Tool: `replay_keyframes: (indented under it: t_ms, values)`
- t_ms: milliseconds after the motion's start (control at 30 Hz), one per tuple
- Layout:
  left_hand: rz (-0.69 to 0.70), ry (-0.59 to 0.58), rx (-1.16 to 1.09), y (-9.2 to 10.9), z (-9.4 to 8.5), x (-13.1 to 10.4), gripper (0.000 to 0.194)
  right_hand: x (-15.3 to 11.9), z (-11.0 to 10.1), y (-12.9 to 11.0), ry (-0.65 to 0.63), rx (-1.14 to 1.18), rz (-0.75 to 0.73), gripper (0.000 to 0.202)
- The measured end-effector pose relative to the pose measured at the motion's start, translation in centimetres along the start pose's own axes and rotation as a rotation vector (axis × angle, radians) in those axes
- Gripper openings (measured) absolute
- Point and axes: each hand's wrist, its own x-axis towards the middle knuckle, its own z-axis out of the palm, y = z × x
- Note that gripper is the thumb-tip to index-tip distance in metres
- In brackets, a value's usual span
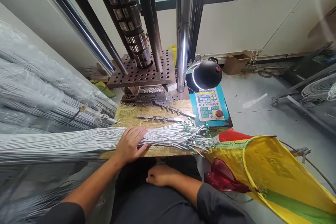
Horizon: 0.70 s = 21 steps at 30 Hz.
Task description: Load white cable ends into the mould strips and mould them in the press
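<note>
A thick bundle of white cables [86, 139] runs from the left edge across the work table, its ends with small green and metal tips [193, 135] fanned out at the right. My left hand [132, 143] lies over the bundle, fingers across the top and thumb along the near side, gripping it. Close to my body, below the table edge, my right hand [161, 175] is closed, with a small dark spot at its fingers; what it holds, if anything, cannot be made out. Two toothed metal strips [157, 118] lie on the table just beyond the cables.
A press with a perforated steel plate [154, 71] stands behind the table. To its right are a black lamp [207, 74] and a control panel [210, 105] with a red button. A yellow sack [278, 168] hangs open at the right. Wrapped cable bundles [34, 84] fill the left.
</note>
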Motion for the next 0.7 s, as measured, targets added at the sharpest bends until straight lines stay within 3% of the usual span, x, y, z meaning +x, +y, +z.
replay_keyframes:
  t_ms: [200,333,533,700]
  values:
    - [0.003,-0.011,0.02,0.0,-0.1,0.1,0.056,-5.6,-0.9,3.0,0.352,-0.067,0.088,0.049]
    - [0.008,-0.02,0.03,0.1,-0.2,0.2,0.056,-8.3,0.0,5.8,0.453,-0.085,0.185,0.044]
    - [0.029,-0.008,0.051,0.2,-0.3,0.2,0.059,-8.6,2.2,8.4,0.606,-0.09,0.279,0.039]
    - [0.039,-0.015,0.055,0.0,0.0,0.1,0.065,-6.9,2.4,9.5,0.587,-0.126,0.426,0.041]
